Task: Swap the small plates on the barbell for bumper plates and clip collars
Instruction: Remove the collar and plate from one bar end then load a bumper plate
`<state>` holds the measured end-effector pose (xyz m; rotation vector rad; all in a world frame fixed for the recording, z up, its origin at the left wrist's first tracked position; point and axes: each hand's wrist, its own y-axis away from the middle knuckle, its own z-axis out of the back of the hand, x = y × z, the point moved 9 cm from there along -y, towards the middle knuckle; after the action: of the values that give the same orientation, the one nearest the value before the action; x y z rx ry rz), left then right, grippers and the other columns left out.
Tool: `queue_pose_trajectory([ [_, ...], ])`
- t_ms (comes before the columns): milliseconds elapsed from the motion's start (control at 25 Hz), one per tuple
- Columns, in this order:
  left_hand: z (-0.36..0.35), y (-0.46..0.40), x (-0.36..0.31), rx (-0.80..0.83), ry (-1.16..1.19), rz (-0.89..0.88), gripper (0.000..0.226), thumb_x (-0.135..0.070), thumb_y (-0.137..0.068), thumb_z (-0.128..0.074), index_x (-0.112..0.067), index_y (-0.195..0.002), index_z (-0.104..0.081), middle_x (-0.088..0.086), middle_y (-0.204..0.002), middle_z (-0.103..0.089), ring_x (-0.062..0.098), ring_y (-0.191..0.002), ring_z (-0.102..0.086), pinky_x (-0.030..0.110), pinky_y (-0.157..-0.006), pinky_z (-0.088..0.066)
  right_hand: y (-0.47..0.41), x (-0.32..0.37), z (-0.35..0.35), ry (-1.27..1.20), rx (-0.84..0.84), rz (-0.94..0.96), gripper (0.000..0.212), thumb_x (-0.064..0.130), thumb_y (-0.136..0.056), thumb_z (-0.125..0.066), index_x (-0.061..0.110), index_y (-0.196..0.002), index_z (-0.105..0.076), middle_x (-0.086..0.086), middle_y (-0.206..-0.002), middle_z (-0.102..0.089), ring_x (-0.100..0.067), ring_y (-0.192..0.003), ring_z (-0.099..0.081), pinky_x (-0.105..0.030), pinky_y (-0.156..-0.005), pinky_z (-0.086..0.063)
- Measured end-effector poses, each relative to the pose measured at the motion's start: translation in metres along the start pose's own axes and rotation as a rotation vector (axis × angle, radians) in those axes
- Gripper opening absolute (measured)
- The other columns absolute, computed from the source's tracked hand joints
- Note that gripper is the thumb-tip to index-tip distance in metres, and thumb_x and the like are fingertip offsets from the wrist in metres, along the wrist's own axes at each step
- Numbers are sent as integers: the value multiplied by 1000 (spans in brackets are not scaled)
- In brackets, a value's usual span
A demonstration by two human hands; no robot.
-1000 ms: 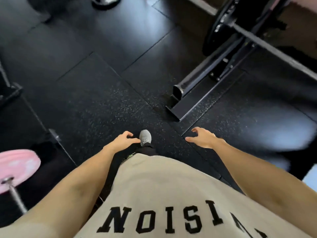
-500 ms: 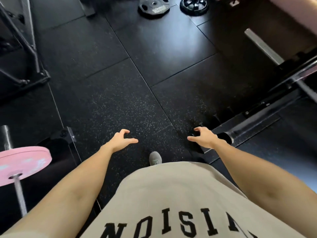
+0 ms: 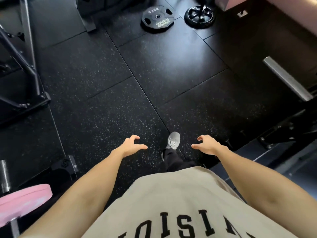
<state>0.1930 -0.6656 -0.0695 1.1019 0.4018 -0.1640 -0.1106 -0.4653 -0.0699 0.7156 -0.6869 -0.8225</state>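
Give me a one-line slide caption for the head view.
Empty left hand and right hand over rubber floor, black plate lying ahead.

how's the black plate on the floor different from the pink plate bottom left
The black plate lies flat on the floor mat, far ahead; the pink plate sits off the floor on a metal bar, close at the left. The black plate has grip cut-outs and printed lettering; the pink plate's face looks plain. Both are weight plates, and neither hand touches them.

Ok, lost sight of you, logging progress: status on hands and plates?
Left hand open, empty. Right hand open, empty. Black plate flat on floor ahead, untouched. Path to it clear; pink plate at left.
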Motion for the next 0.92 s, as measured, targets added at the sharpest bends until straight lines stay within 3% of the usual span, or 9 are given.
queue_pose_trajectory([
  [480,211,-161,-190,-90,98,-18,74,-49,-79,-74,-27,-141,-41,10,-153,-31,30,-137,-37,47,-106,-36,-203,133,229,-63,24,23,71,59,-83,-62,19,-139,-46,-8,-141,-50,-29,-120,-55,-48,-105,-42],
  [920,437,-350,-384,-82,5,-113,77,-48,-81,-73,-27,-146,-35,11,-155,-29,31,-139,-34,51,-111,-34,-396,285,441,-174,-48,40,73,57,-84,-63,16,-141,-45,-7,-145,-47,-28,-127,-50,-46,-108,-40],
])
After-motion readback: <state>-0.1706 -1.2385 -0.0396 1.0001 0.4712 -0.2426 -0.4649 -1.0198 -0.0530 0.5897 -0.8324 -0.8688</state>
